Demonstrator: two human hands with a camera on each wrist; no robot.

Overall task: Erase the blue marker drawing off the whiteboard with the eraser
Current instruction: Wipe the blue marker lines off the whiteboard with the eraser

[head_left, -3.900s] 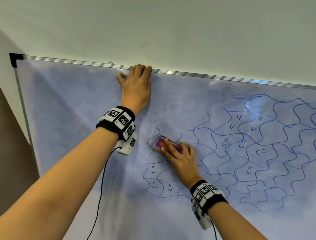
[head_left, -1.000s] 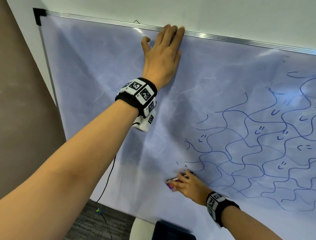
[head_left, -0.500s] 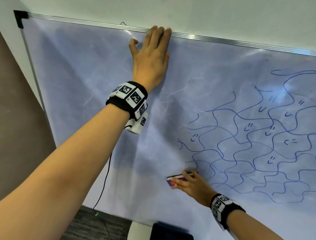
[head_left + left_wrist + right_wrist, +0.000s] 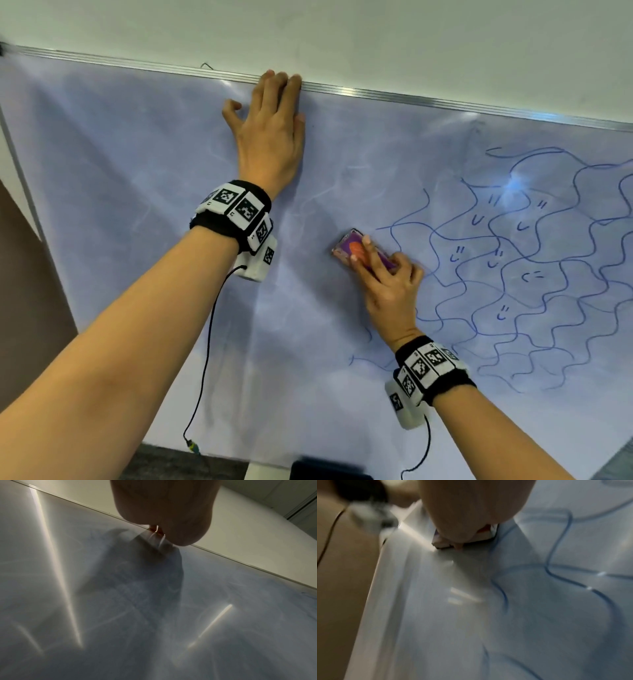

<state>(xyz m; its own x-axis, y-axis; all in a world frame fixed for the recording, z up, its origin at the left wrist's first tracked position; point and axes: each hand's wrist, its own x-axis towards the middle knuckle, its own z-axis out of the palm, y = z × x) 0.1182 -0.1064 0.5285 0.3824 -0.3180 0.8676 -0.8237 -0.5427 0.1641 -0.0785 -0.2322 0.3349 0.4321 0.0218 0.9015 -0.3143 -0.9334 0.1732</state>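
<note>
**Eraser carried back up to the drawing's left edge**

Far left, the whiteboard (image 4: 113,178) is seen wiped to a pale blue haze, right out to its left edge. The left hand (image 4: 270,137) is pressed flat against the board near the top edge, fingers straight and close together, fingertips lapping onto the metal frame (image 4: 445,102); nothing is held, and the board is judged to be steadied by it.

Next along, the change: half a second ago the eraser (image 4: 356,251) was being worked low on the board, toward the bottom edge. Now it has been brought up to mid-height and is set against the board just at the left margin of the blue drawing (image 4: 513,274). It is held by the right hand (image 4: 390,287), fingers laid over its back and curled at its sides, pad down on the surface. The wrist view is blurred, so motion is suggested.

Compared with a few seconds back, the left-most cells and faces have been cleared, though a few stray strokes are left below the right wrist. To the right, the wavy lattice and small faces are untouched out to the picture's edge. Most of the task is judged still ahead, with rightward strokes likely needed.
</note>
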